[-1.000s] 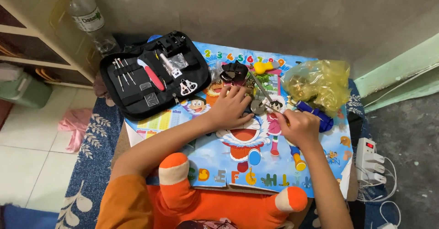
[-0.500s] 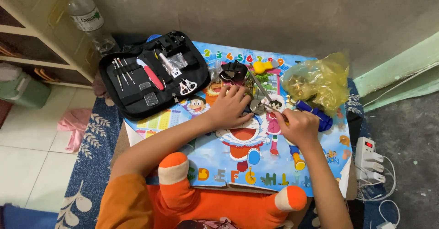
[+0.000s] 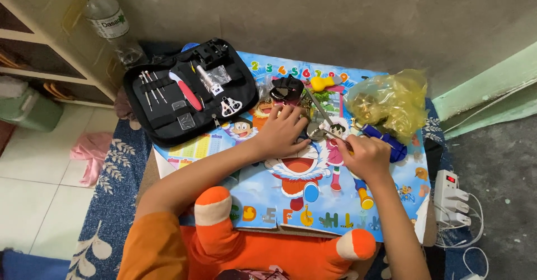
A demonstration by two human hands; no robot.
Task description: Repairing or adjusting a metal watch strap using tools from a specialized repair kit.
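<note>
Two bare hands met over the middle of a low bench covered by a bright cartoon-printed alphabet mat (image 3: 279,207). The left hand (image 3: 282,130) lay palm down with its fingers bent, pinning a small round silver metal piece, probably a watch case (image 3: 315,131), flat on the mat just beside the right hand. The right hand (image 3: 366,156) was closed in a narrow grip round a thin tool with a slim metal tip (image 3: 334,137), and that tip pointed at, and seemed to touch, the edge of the silver piece; the contact itself was too small to make out. As a judgement, the work stood partway: the piece was steadied and the tool brought to it, but nothing appeared opened or lifted off yet, and no loose parts showed beside it. Well apart to the left, an open black zip tool case with a red-handled tool and fine drivers (image 3: 187,92) lay spread out, most of its tools in their loops. Behind the hands sat a small black round holder (image 3: 286,87) and a crumpled yellow plastic bag (image 3: 391,102) to the right. An orange and white plush toy (image 3: 268,246) rested against the person's lap at the near edge.
</note>
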